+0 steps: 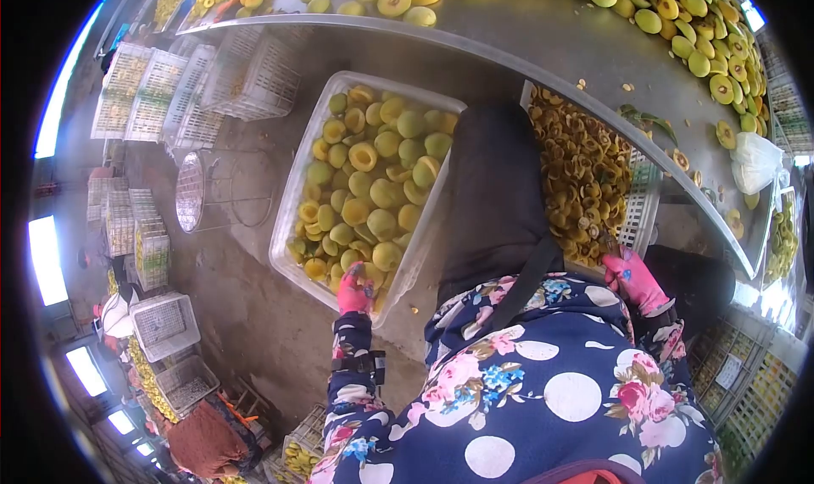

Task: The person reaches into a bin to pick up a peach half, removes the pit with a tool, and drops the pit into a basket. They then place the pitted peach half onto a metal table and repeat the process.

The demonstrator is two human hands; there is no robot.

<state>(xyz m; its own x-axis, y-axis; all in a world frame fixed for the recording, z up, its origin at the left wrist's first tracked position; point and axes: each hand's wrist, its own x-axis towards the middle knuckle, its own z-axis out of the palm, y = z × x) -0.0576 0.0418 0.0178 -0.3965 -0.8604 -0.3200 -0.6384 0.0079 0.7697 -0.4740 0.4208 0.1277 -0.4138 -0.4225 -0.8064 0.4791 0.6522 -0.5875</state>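
My left hand, in a pink glove, reaches over the near end of a white crate on the floor. Its fingers are a little apart, right at the halved green-yellow fruit, and several halves show hollowed centres. My right hand, also gloved in pink, is closed at the near edge of a second crate beside my leg. A thin, small tool shows at its fingertips, over a heap of brown, shell-like pit pieces.
A metal table curves across the front, bearing heaped fruit halves, leaves and a white plastic bag. Stacked white crates and a round metal stand are on the left. Another person is at lower left.
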